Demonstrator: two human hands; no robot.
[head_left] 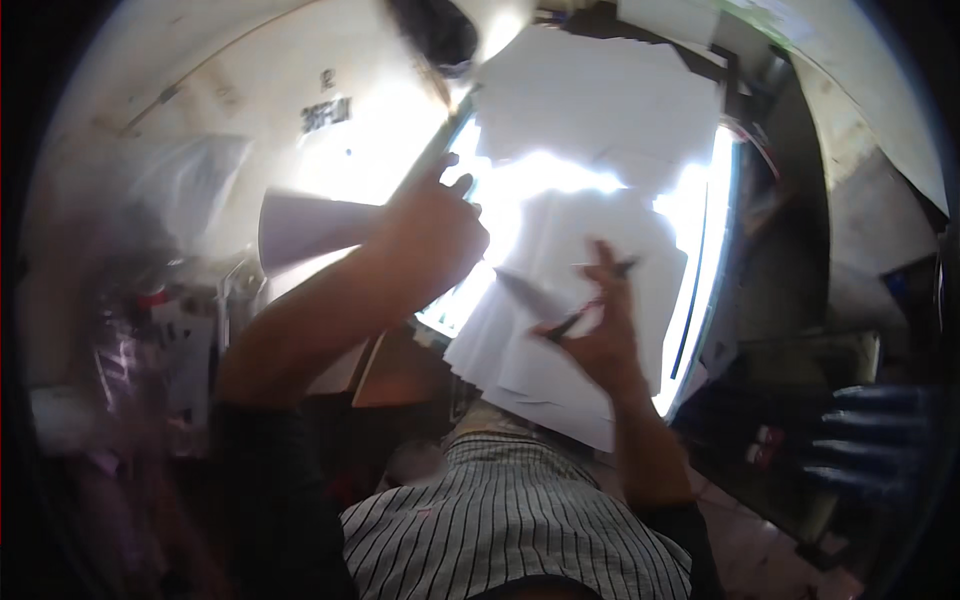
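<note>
My left hand (435, 225) is over the left side of a brightly lit surface, its fingers curled; what they hold, if anything, is hidden. A pale sheet (315, 230) sticks out beside that forearm. Over a fanned stack of white paper (560, 235), my right hand (605, 340) has its fingers bent around a slim dark tool (572, 324), with reddish-black parts among the fingers. Motion blur keeps its exact kind unclear. A grey blade-like shape or shadow lies on the paper just left of it.
More white sheets (600, 100) lie at the far end of the glowing surface (700, 260). A blurred dark object (435, 35) is at the top. Clear plastic packaging (140, 340) is on the left, a brown board (400, 370) near my left forearm, dark blue wrapped items (860, 435) on the right.
</note>
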